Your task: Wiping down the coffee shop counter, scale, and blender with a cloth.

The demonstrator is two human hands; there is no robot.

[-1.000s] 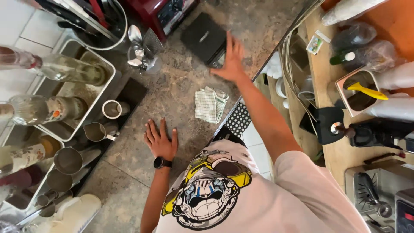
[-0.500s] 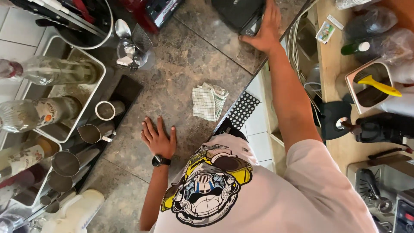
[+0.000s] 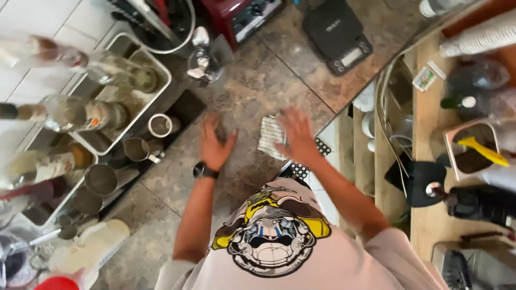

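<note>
My left hand (image 3: pixel 215 144) lies flat on the brown stone counter (image 3: pixel 252 86), fingers spread, a black watch on its wrist. Blurred by motion, my right hand (image 3: pixel 296 135) hovers with fingers apart over a folded checked cloth (image 3: pixel 270 136) near the counter's edge, holding nothing. A black digital scale (image 3: pixel 337 33) sits further back on the counter, apart from both hands.
Metal trays (image 3: pixel 110 140) with glass bottles stand at the left, with steel jugs (image 3: pixel 137 149) and cups beside them. A red machine (image 3: pixel 244 15) stands at the back. Right of the counter are wooden shelves (image 3: pixel 424 129) with cups, bottles and a grinder.
My right hand has drawn back from the black scale to just above the checked cloth. My left hand has stayed flat on the counter.
</note>
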